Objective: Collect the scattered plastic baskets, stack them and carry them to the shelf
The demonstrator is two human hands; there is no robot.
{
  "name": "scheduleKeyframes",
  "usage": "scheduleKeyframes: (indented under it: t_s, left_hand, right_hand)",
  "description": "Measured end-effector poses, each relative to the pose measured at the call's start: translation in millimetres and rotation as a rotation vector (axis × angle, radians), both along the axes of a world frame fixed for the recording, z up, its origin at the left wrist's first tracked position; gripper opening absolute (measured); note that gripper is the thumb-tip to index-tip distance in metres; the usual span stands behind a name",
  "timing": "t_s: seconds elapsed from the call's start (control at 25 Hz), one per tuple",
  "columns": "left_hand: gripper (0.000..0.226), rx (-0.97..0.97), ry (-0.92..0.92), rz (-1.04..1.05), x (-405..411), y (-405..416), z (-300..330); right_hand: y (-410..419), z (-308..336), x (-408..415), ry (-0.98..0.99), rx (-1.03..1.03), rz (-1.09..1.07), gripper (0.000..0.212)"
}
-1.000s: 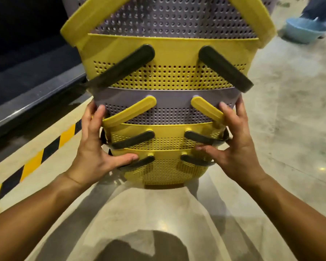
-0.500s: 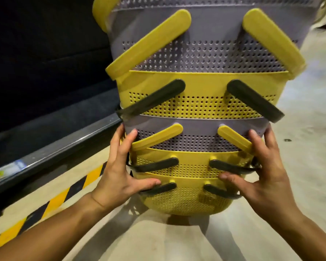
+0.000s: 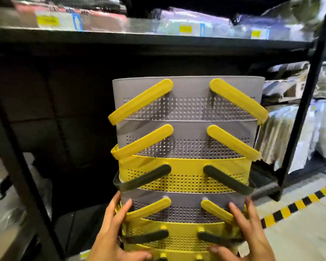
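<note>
Dark shelving (image 3: 158,40) fills the background; the nested stack of baskets (image 3: 186,147), collected and stacked, is gripped at its base by the left hand (image 3: 113,236) and right hand (image 3: 250,236), leaving only placement on the shelf.

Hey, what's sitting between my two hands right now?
In the head view, the stack of nested baskets fills the gap: left hand and right hand press on its lower grey and yellow layers.
</note>
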State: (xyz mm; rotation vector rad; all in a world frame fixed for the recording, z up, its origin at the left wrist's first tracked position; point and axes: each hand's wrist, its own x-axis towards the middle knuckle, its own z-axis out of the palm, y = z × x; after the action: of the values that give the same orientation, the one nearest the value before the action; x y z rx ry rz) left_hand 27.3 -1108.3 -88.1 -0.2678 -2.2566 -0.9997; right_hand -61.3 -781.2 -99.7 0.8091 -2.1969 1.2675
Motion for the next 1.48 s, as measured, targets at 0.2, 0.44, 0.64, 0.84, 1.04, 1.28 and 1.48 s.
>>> scheduleKeyframes:
  t_s: [0.2,0.44,0.64,0.84,1.04,1.28,1.48]
  left_hand:
    - [0.114,0.046,0.004,0.078,-40,-47,18]
    - [0.117,0.099,-0.021,0.17,-120,-94,-8]
    - [0.12,0.037,0.002,0.274,-190,-123,-36]
    - [0.119,-0.001,0.07,0.338,-233,-144,-77]
    - [0.122,-0.022,0.057,0.388,-253,-158,-119]
    - [0.122,-0.102,0.116,0.386,-268,-160,-142]
    - [0.119,-0.04,0.065,0.366,-265,-151,-138]
  right_hand:
    - [-62,32,-70,0.025,0.038,0.113,0.109]
    - [-121,27,-177,0.0,0.102,0.219,0.105]
    - [-166,-6,-273,0.01,0.088,0.339,0.102]
    - [-201,-51,-339,0.043,0.041,0.408,0.102]
    - [-219,-94,-362,0.041,0.045,0.408,0.102]
    - [-220,-120,-372,0.051,0.007,0.405,0.105]
    - [-217,-115,-362,0.005,0.073,0.402,0.101]
